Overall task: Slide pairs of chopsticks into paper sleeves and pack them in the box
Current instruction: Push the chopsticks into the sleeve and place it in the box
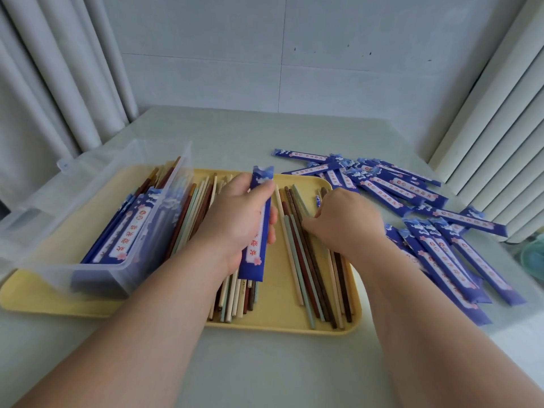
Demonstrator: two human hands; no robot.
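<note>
My left hand [235, 219] grips a blue paper sleeve [256, 231] lengthwise above the yellow tray [273, 322]. My right hand [344, 222] reaches down onto the right-hand group of loose chopsticks [306, 260], its fingers curled over them; whether it pinches any is hidden. More loose chopsticks [203, 207] lie in the tray's middle. The clear plastic box [88, 231] stands on the tray's left part, with sleeved chopstick pairs [129, 231] inside.
Several empty blue sleeves [435, 219] lie scattered on the pale table to the right of the tray. Curtains hang at the left and right, a wall stands behind. A teal object [532, 254] sits at the right edge.
</note>
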